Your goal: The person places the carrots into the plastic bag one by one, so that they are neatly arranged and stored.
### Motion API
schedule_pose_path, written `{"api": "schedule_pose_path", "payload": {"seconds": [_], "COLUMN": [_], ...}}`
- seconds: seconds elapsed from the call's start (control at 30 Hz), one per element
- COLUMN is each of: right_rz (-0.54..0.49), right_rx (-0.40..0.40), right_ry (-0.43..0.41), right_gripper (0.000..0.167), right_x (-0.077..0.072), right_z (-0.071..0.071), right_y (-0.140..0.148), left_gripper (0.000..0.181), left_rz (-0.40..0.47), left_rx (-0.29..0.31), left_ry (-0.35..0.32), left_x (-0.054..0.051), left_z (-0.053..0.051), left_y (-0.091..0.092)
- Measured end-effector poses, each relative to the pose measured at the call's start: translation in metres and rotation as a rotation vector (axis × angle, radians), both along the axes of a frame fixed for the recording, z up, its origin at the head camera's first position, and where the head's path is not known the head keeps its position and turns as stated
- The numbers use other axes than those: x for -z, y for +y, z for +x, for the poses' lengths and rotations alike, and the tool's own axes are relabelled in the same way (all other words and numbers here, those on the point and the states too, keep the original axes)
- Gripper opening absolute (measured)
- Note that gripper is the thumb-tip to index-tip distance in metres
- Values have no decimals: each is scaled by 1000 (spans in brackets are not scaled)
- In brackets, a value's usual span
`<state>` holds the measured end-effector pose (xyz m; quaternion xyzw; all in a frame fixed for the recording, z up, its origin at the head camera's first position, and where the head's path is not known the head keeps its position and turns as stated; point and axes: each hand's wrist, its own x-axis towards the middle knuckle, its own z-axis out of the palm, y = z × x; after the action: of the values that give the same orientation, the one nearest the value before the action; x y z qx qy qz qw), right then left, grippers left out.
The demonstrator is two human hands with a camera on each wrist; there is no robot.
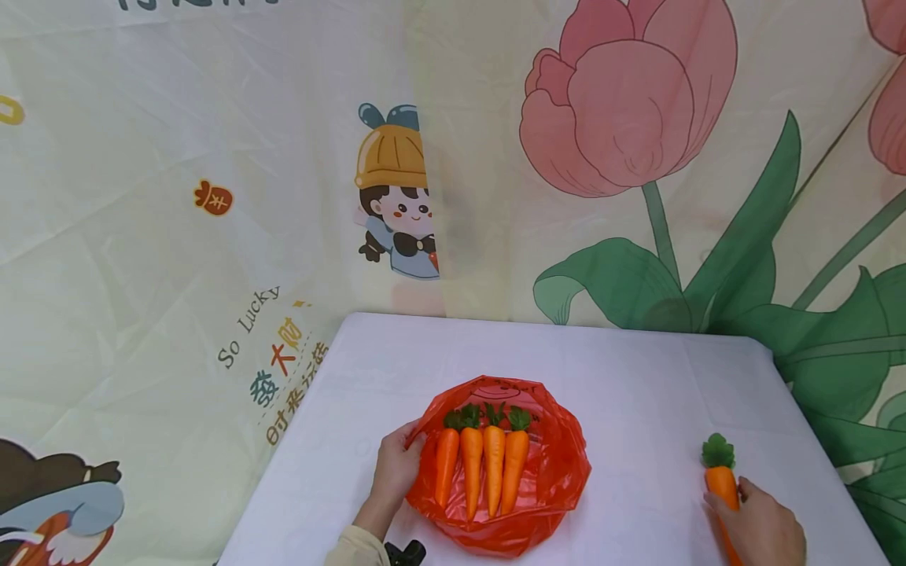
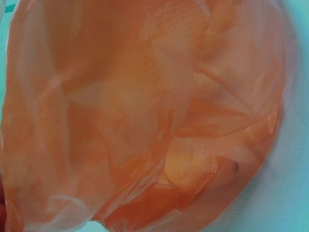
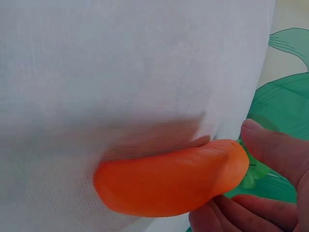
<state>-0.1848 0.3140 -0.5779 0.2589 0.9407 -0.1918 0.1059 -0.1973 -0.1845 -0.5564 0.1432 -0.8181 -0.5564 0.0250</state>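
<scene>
A red plastic bag (image 1: 559, 472) lies spread open on the white table, with several orange carrots (image 1: 472, 472) side by side inside, green tops away from me. My left hand (image 1: 398, 468) pinches the bag's left rim. In the left wrist view the bag's translucent wall (image 2: 120, 106) fills most of the picture, and only a bit of finger shows at the left edge. Off to the right, my right hand (image 1: 767, 523) holds a single carrot (image 1: 722, 486) between thumb and fingers. The right wrist view shows that carrot (image 3: 169, 181) close to the cloth, its green top partly hidden.
A white cloth covers the table (image 1: 637, 409). Behind it hangs a printed backdrop (image 1: 481, 236) with tulips and cartoon figures. A small black object (image 1: 406, 553) sits by my left wrist at the lower edge.
</scene>
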Motion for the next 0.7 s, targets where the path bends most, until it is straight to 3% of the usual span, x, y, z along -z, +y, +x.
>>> {"api": "schedule_pose_path", "payload": {"seconds": [0.17,0.4,0.7], "right_rz": [10,-11,-77], "right_rx": [-24,-19,-27], "right_ry": [57,61,45], "right_gripper": [65,61,68], "right_x": [5,8,1], "right_z": [3,3,5], "right_y": [1,1,-12], "left_gripper": [35,36,36], "left_rz": [2,5,-2], "left_rx": [-12,-13,-4], "left_ry": [-3,-8,-13], "left_x": [1,1,1], "left_z": [-1,-1,0], "left_y": [0,0,-1]}}
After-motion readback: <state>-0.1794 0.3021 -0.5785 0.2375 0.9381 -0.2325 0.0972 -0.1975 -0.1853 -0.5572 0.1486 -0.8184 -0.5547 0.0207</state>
